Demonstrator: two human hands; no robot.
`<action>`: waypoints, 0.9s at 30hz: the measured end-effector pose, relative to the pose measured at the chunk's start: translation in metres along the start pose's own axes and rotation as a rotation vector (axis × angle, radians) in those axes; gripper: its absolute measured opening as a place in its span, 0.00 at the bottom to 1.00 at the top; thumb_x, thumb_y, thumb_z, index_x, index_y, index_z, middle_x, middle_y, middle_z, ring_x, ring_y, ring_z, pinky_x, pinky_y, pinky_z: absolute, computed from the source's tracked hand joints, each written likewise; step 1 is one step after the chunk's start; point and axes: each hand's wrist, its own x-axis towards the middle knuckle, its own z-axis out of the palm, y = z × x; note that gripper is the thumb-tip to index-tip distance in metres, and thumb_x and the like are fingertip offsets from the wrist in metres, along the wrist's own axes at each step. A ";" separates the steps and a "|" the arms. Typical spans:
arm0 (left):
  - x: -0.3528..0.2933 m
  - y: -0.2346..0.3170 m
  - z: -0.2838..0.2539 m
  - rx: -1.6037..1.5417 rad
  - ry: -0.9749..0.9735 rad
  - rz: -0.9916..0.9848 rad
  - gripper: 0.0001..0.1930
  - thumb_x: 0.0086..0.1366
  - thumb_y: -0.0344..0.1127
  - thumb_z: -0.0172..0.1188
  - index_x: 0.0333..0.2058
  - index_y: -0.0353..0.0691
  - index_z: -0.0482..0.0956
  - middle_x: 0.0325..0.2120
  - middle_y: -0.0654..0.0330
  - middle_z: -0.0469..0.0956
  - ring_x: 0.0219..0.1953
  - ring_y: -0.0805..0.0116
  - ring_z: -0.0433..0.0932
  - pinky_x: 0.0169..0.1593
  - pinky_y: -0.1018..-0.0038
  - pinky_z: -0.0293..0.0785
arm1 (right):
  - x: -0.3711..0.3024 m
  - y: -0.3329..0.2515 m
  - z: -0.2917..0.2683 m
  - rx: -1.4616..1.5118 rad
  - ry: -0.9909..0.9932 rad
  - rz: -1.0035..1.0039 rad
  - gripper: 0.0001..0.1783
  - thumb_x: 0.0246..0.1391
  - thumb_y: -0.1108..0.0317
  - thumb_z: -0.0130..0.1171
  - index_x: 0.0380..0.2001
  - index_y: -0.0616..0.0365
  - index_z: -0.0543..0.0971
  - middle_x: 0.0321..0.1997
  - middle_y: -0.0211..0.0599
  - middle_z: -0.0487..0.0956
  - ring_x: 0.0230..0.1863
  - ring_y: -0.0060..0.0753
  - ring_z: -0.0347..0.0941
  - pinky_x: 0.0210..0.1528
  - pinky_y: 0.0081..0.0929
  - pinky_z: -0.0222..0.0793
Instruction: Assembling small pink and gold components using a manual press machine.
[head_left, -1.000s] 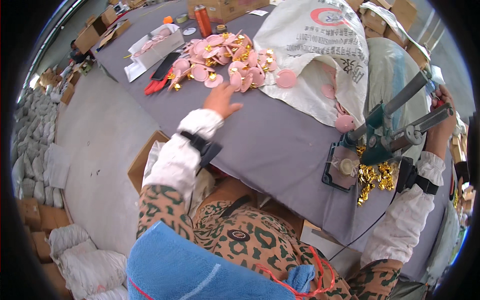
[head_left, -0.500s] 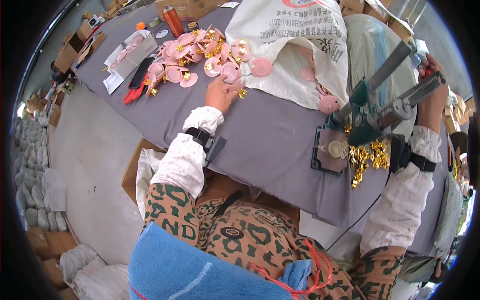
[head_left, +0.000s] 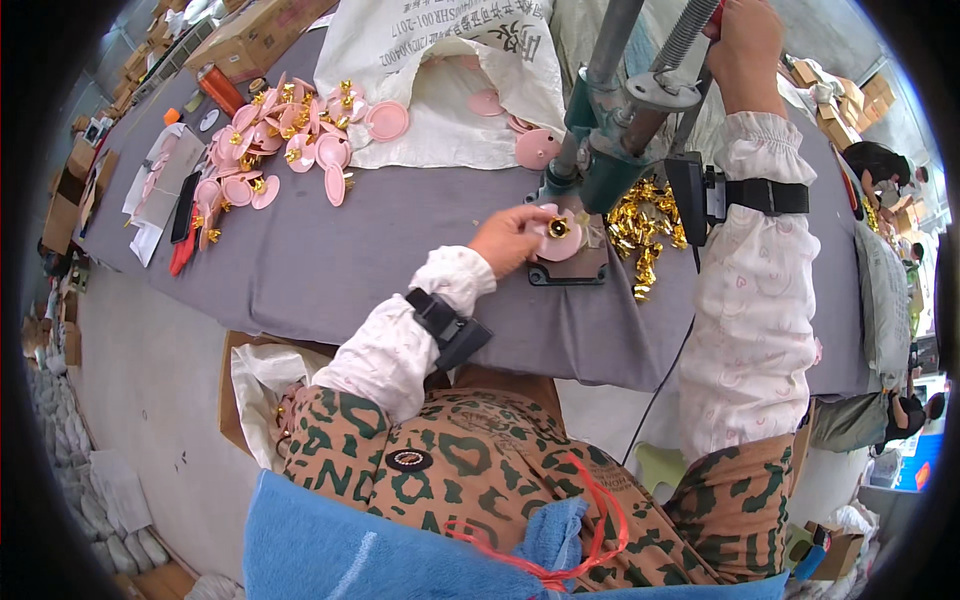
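Left hand — pink disc; right — handle, seemingly.

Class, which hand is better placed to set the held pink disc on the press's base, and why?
Probably the left hand: it pinches the pink disc at the base, while the right hand is up beside the spring, apparently gripping something red.

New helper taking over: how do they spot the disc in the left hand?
On the grey table, find the green press. At its base, the left hand holds a pink disc with a gold piece. Unlike the pile of discs farther left, this one is held.
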 end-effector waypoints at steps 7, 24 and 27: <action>0.013 -0.005 0.037 0.763 0.345 0.389 0.19 0.46 0.43 0.68 0.37 0.44 0.82 0.40 0.57 0.74 0.45 0.55 0.70 0.51 0.66 0.67 | 0.004 0.003 -0.008 0.025 0.019 0.015 0.07 0.50 0.69 0.48 0.23 0.56 0.75 0.15 0.27 0.68 0.12 0.19 0.60 0.12 0.16 0.50; 0.015 0.012 0.053 0.678 0.207 0.306 0.29 0.42 0.35 0.70 0.46 0.38 0.73 0.37 0.54 0.78 0.42 0.56 0.74 0.49 0.67 0.70 | -0.301 -0.019 -0.137 -0.184 -0.196 -0.104 0.12 0.53 0.65 0.46 0.26 0.60 0.76 0.25 0.41 0.77 0.47 0.46 0.72 0.61 0.55 0.54; 0.015 0.009 0.050 0.675 0.218 0.337 0.28 0.42 0.34 0.69 0.45 0.38 0.73 0.36 0.52 0.78 0.41 0.55 0.76 0.48 0.67 0.71 | -0.280 -0.032 -0.136 -0.325 -0.379 -0.128 0.12 0.51 0.68 0.44 0.23 0.61 0.76 0.23 0.38 0.75 0.41 0.44 0.73 0.61 0.53 0.55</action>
